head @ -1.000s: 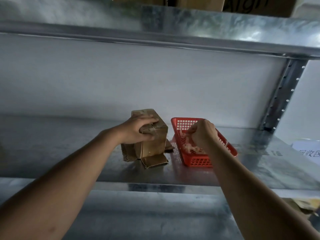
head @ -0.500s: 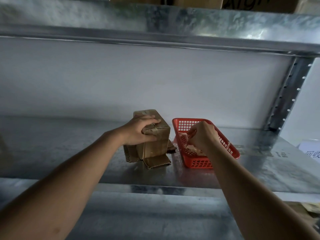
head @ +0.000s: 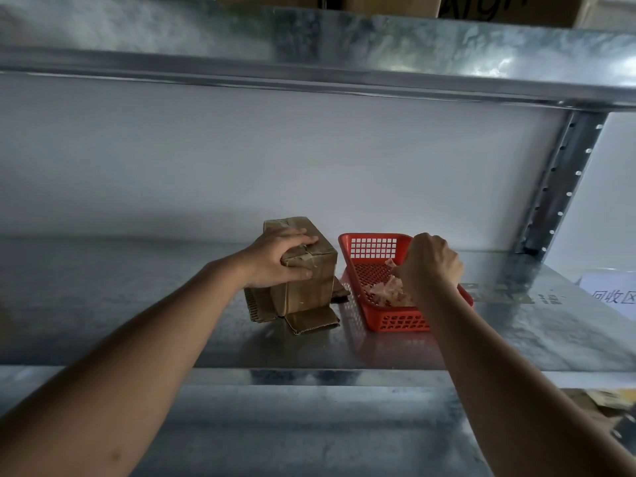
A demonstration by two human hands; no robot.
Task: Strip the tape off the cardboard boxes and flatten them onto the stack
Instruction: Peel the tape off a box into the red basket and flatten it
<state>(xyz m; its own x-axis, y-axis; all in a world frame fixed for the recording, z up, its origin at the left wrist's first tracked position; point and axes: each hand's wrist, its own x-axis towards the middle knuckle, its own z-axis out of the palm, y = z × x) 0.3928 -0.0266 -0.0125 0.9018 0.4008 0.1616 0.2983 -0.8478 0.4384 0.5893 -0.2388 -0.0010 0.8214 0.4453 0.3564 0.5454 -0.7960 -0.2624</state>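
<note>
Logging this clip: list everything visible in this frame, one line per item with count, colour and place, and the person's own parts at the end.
cardboard box: one, brown, upright on the shelf, left of the basket, tape on its top, bottom flaps splayed out.
basket: one, red plastic mesh, on the shelf right of the box.
tape scraps: a pale crumpled clump, count unclear, inside the basket.
shelf: one, galvanised grey metal, carrying box and basket.
upper shelf: one, grey metal, overhead, brown cartons partly seen on it.
upright post: one, grey, perforated, at right.
paper sign: one, white with printed characters, far right edge.
left hand: grips the box top.
right hand: fingers curled, over the basket at the scraps.
</note>
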